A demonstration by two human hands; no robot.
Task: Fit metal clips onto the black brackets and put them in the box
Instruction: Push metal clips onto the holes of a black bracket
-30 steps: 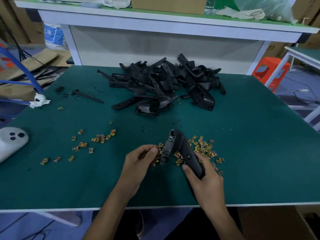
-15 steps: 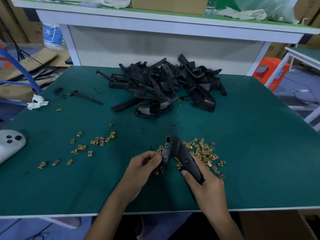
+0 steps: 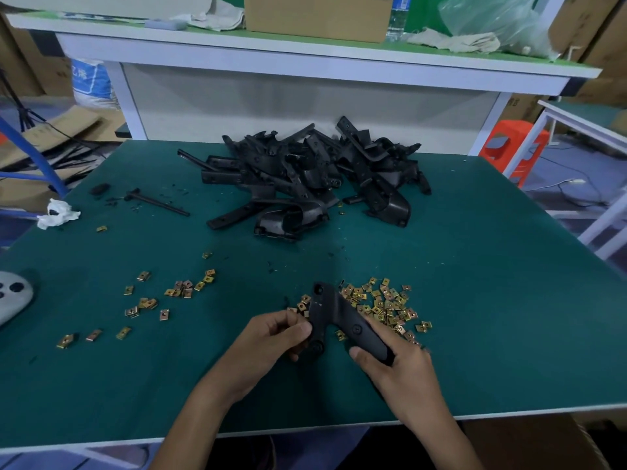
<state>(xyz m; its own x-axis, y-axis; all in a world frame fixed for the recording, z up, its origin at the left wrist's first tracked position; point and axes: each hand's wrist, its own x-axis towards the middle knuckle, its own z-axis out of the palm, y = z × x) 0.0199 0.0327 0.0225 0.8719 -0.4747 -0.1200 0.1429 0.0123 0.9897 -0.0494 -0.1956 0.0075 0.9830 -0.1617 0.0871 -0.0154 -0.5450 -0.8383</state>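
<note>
Low over the green mat (image 3: 492, 300), centre, near the front edge: one black bracket (image 3: 341, 317), bent like an L. Gripped along its long arm by the right hand (image 3: 397, 371), fingers curled round, thumb across the top. Pinched at the lower end of its short arm by the left hand (image 3: 271, 340), thumb against fingertips; cannot tell whether a clip sits in that pinch.

Just behind and right of the bracket, partly hidden by it, a heap of metal clips (image 3: 386, 307). Further left, a looser scatter of clips (image 3: 163, 300). Far across the mat, a tangled pile of brackets (image 3: 312, 178).

Below the near right edge, a cardboard box (image 3: 529, 439), inside too dark to read. On the far shelf, a second cardboard box (image 3: 315, 15), top cut off, contents unseen.

Far left on the mat: black rod (image 3: 159, 203), crumpled white paper (image 3: 57, 213). At the left edge, a grey device (image 3: 13, 296).
</note>
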